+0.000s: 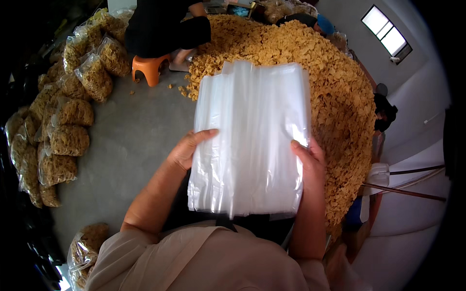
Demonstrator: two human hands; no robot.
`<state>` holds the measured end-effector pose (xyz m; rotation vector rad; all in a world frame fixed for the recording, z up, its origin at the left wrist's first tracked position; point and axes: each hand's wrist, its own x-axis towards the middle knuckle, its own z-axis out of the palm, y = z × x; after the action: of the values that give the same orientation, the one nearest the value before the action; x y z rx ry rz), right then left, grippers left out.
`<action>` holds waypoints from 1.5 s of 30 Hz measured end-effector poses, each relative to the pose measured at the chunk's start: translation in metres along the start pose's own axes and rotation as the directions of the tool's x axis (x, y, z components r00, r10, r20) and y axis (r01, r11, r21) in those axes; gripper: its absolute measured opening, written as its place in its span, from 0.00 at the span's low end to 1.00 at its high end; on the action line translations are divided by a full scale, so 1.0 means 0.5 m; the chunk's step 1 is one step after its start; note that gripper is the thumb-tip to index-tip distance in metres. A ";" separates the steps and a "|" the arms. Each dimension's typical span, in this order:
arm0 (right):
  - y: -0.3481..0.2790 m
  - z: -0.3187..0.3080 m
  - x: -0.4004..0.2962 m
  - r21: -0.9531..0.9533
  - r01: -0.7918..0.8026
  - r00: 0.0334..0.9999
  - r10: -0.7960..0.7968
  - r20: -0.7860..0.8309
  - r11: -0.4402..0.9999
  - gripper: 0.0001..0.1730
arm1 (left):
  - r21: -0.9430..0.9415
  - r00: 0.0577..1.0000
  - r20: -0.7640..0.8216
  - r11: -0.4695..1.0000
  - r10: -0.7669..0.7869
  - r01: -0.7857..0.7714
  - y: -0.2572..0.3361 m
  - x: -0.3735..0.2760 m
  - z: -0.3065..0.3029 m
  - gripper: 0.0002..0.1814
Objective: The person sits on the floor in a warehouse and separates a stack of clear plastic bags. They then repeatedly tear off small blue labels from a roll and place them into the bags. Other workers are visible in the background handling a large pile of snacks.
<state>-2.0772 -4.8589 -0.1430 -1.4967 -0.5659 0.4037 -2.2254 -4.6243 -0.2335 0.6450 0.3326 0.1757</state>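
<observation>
A thick stack of clear plastic bags [251, 142] is held up in front of my body, above my lap. My left hand [191, 147] grips its left edge, with the thumb lying on top and the fingers hidden underneath. On the opposite edge my right hand [309, 152] holds the stack the same way, thumb on the upper face. The plastic is glossy and creased lengthwise, and its top edges are uneven. Behind and to the right of the stack spreads a large heap of golden-brown dried flakes [342, 120].
Filled clear bags [69, 140] are piled at the left, with more bags [87, 247] near my left elbow. A person [164, 29] sits by an orange plastic stool [151, 69] ahead. Other people are behind the heap. Poles [407, 192] extend at the right, above a grey floor [134, 138].
</observation>
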 end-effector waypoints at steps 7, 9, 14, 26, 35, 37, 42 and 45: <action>0.248 0.016 -0.026 -0.056 -0.186 0.982 0.187 0.007 0.981 0.27 | 0.131 0.964 -0.233 0.978 -0.126 0.160 -0.040 0.004 -0.077 0.31; 0.254 0.018 -0.031 -0.278 -0.134 0.990 0.143 0.010 0.951 0.24 | 0.005 0.946 -0.248 0.977 -0.208 0.215 -0.056 0.005 -0.098 0.32; 0.268 0.047 -0.034 -0.188 -0.110 0.991 0.123 0.059 0.976 0.28 | 0.036 0.961 -0.237 0.987 -0.146 0.159 -0.056 0.007 -0.090 0.31; 0.176 -0.046 -0.050 0.137 -0.352 0.934 0.358 -0.017 0.926 0.30 | 0.110 0.974 -0.226 0.993 -0.009 0.035 -0.046 0.003 -0.089 0.34; 0.196 -0.193 -0.105 0.116 -0.320 0.921 0.337 -0.195 0.940 0.24 | 0.127 0.975 -0.222 0.992 0.010 0.019 0.038 -0.073 -0.143 0.31; 0.247 -0.165 -0.110 0.110 -0.403 0.897 0.416 -0.149 0.908 0.24 | 0.152 0.967 -0.252 0.988 0.032 0.006 0.054 -0.093 -0.132 0.30; 0.442 -0.051 -0.129 -0.672 -0.427 0.893 0.397 -0.210 0.605 0.27 | 0.182 0.963 -0.269 0.983 0.012 0.039 0.059 -0.090 -0.124 0.29; 0.389 0.014 -0.092 -0.727 -0.063 0.997 0.069 -0.021 0.683 0.31 | 0.137 0.971 -0.240 0.990 -0.001 0.035 0.014 -0.075 -0.109 0.31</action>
<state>-2.1006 -4.8704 -0.3413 -2.3003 -0.7277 0.2378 -2.2801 -4.5981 -0.2609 0.7613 0.5880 0.2146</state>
